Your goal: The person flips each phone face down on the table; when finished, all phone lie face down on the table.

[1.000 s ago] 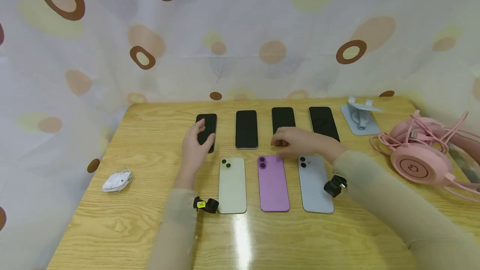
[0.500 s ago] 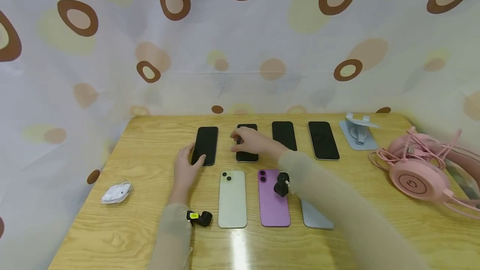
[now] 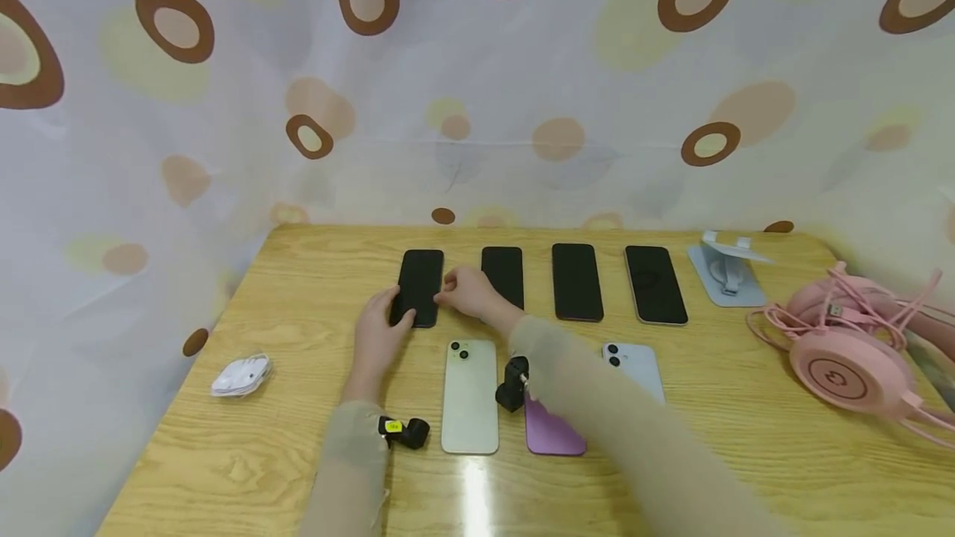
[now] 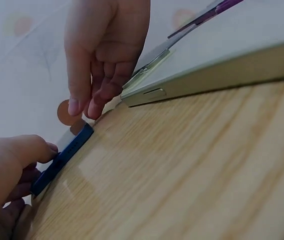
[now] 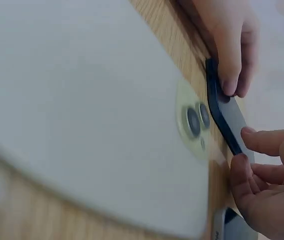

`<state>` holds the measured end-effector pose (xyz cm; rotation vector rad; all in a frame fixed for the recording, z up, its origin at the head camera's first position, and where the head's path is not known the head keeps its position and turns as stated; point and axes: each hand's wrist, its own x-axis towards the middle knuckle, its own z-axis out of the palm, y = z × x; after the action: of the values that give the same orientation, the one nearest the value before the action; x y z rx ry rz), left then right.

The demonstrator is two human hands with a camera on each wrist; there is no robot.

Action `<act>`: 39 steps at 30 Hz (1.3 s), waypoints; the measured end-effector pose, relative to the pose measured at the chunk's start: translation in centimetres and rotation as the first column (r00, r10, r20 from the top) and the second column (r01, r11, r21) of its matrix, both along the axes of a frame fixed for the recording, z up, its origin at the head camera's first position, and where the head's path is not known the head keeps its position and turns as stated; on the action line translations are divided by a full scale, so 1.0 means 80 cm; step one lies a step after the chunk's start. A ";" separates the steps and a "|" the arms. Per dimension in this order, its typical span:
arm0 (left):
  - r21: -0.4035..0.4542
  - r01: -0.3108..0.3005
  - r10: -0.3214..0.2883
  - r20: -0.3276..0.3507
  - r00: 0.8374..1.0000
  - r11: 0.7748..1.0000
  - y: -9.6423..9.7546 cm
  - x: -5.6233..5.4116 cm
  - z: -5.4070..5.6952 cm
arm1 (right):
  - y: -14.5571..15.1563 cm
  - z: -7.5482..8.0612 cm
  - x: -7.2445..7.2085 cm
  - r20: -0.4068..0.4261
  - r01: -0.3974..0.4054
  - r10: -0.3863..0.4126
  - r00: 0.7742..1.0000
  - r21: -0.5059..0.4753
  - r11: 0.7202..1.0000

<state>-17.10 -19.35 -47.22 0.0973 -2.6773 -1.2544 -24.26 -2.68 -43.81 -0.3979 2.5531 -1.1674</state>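
A dark-screened phone with a blue edge (image 3: 421, 276) lies face up at the left end of the back row. My left hand (image 3: 373, 338) holds it by its left side and lower edge, the thumb on the near edge, as the left wrist view also shows along its blue rim (image 4: 64, 159). My right hand (image 3: 472, 292) hovers at the right edge of that phone, fingers loosely bent, partly over a second black phone (image 3: 505, 268). In the right wrist view the right fingertips (image 5: 248, 131) come close to the blue phone's corner; contact is hard to tell.
Two more black phones (image 3: 577, 282) (image 3: 656, 284) continue the back row. In front lie a pale yellow phone (image 3: 470, 404), a purple phone (image 3: 554, 433) and a light blue phone (image 3: 636, 363). A phone stand (image 3: 727, 272), pink headphones (image 3: 850, 367) and white earphones (image 3: 241, 375) sit around.
My right hand has travelled left, from the third black phone, past the second, to the leftmost one. The left hand has shifted slightly down along the leftmost phone. The head view has tilted up.
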 end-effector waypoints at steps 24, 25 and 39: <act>0.078 0.035 -0.034 -0.010 0.999 0.996 0.001 0.000 0.003 | -0.018 -0.005 0.003 0.244 0.217 -0.125 0.962 -0.397 0.892; 0.094 0.034 -0.032 -0.018 0.999 0.995 0.001 0.000 0.003 | -0.019 -0.005 0.003 0.230 0.204 -0.116 0.966 -0.408 0.890; 0.284 0.056 0.006 -0.214 0.977 0.957 0.003 0.004 0.010 | -0.036 0.001 0.011 0.075 0.098 -0.072 0.995 -0.433 0.896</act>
<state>-16.76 -19.09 -46.43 -0.0308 -2.3090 -1.5613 -23.38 -5.57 -43.75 -0.3460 2.2639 -1.7649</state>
